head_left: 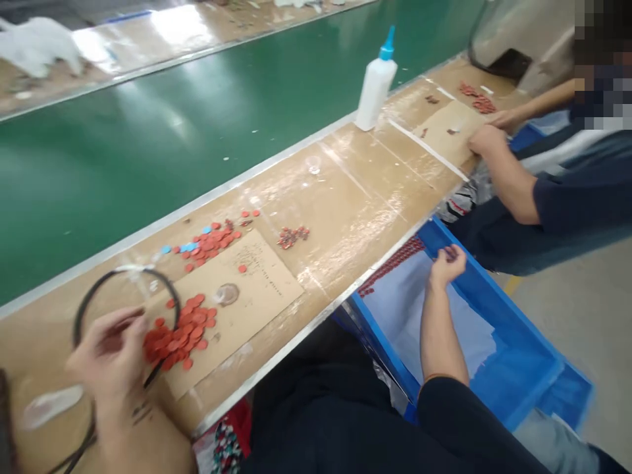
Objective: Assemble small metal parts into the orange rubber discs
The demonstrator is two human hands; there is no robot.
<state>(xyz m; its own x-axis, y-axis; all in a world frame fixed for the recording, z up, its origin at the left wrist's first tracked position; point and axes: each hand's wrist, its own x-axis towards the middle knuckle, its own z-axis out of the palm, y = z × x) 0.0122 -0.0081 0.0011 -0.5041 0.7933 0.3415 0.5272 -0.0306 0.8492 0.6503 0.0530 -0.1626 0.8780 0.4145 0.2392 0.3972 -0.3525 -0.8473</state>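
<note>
The left hand (108,352) is being held low over the worktop (345,197), its fingers drawn together beside a looped black cord (123,283); whether the cord is being gripped cannot be told. A heap of red discs (180,332) is being touched by the loop and is lying on a cardboard sheet (251,283), with more discs and a few blue ones scattered beyond it. The right hand (448,264) is being held curled over a blue crate (494,329), its contents hidden by the fingers. A white liner (419,316) and a red strip (392,263) are being held in the crate. Farther along, a glue bottle (375,82) is standing on the worktop, and a co-worker's hands (488,135) are being rested on its edge, beside a green belt (99,171).
</note>
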